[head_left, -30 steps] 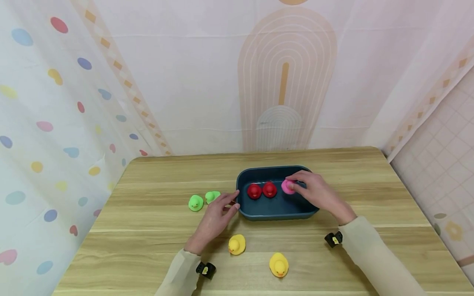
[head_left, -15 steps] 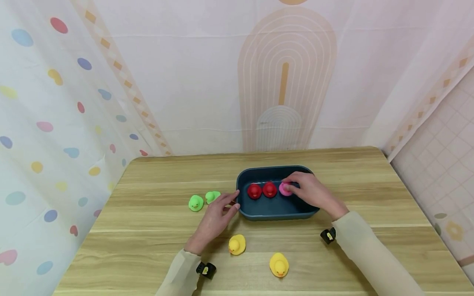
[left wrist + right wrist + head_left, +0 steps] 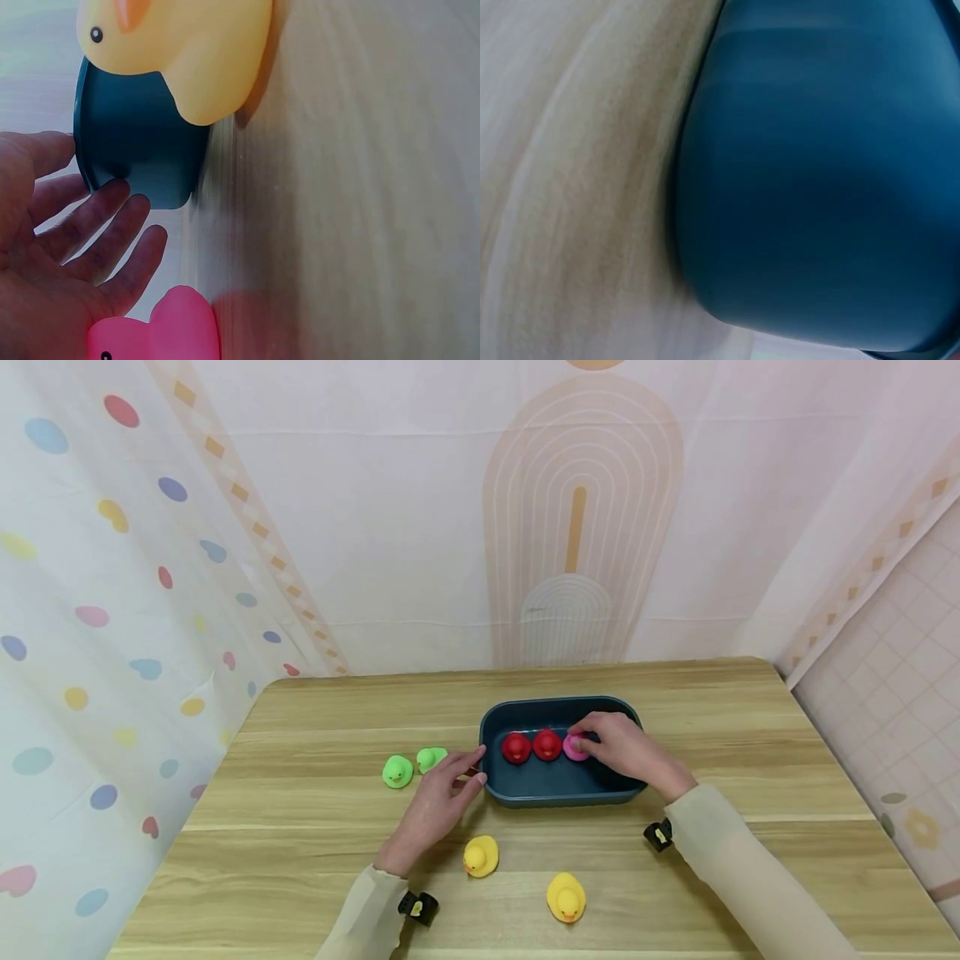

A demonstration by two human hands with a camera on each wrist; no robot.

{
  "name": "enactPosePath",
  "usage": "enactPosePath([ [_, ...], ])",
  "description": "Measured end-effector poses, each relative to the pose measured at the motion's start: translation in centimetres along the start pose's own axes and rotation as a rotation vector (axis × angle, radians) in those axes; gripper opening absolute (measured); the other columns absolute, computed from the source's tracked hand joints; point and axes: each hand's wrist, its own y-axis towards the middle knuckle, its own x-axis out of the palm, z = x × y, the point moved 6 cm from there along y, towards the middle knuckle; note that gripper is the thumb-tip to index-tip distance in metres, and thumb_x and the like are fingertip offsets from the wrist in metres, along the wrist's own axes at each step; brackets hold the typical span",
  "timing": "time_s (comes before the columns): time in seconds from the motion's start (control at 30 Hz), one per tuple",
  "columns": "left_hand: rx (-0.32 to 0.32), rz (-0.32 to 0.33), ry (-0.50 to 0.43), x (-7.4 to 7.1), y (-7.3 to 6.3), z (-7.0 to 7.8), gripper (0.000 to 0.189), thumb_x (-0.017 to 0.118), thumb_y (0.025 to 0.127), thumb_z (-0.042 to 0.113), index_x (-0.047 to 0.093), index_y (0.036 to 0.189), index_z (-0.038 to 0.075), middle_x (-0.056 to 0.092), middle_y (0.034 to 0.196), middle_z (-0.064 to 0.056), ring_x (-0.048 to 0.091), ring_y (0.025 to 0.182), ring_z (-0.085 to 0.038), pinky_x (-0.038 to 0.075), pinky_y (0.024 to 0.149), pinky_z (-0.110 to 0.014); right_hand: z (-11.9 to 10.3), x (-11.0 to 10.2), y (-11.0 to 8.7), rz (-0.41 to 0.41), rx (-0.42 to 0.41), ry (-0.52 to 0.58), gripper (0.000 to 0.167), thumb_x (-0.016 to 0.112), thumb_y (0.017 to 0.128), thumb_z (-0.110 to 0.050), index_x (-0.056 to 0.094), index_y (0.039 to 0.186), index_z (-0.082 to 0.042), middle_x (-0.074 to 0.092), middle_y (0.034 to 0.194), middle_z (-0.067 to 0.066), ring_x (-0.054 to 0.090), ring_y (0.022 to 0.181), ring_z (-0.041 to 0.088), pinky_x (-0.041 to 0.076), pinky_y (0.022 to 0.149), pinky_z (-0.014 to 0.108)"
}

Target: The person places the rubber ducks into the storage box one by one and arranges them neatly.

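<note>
My right hand reaches over the right side of a dark blue tub and pinches a pink rubber duck inside it. Two red rubber ducks sit left of the pink one in a row. My left hand lies at the tub's left end, thumb and fingertips at the rim. In the left wrist view its fingers are spread loosely by the outer wall, with another pink duck below them. The right wrist view shows the tub's outer side; the right hand is out of that frame.
Two green ducks stand on the wooden table left of the tub. In front of it are two yellow ducks, spaced apart. A patterned curtain hangs behind the table's back edge.
My right hand has moved slightly left inside the tub, bringing the pink duck close beside the red ducks. The left hand and the tub have stayed in place.
</note>
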Motion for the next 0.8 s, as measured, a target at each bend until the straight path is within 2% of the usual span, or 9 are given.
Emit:
enactPosePath([
  [0.33,-0.007,-0.002,0.004,0.0,0.0,0.1,0.044,0.067,0.102,0.012,0.06,0.144,0.003,0.065,0.13,-0.008,0.067,0.111,-0.021,0.06,0.092,-0.032,-0.3,0.0,-0.4,0.012,-0.005,-0.008,0.025,0.073,0.098,-0.014,0.074,0.12,0.0,0.072,0.117,0.012,0.066,0.108,0.028,0.057,0.097,0.047],
  [0.6,-0.005,-0.001,0.003,0.1,0.0,0.2,0.044,0.067,0.102,0.012,0.06,0.144,0.003,0.065,0.13,-0.008,0.067,0.11,-0.021,0.06,0.092,-0.032,-1.1,-0.6,-2.0,0.1,-0.042,-0.023,0.029,0.07,0.101,-0.018,0.072,0.124,-0.001,0.069,0.125,0.013,0.063,0.118,0.032,0.053,0.103,0.051],
  [0.8,-0.016,-0.004,0.011,0.0,0.0,0.1,0.044,0.067,0.103,0.014,0.06,0.145,0.004,0.065,0.131,-0.007,0.066,0.111,-0.021,0.06,0.092,-0.033,-2.1,-1.1,-3.7,0.182,-0.065,-0.032,0.027,0.071,0.1,-0.018,0.074,0.122,-0.003,0.069,0.122,0.01,0.064,0.113,0.029,0.056,0.098,0.051],
])
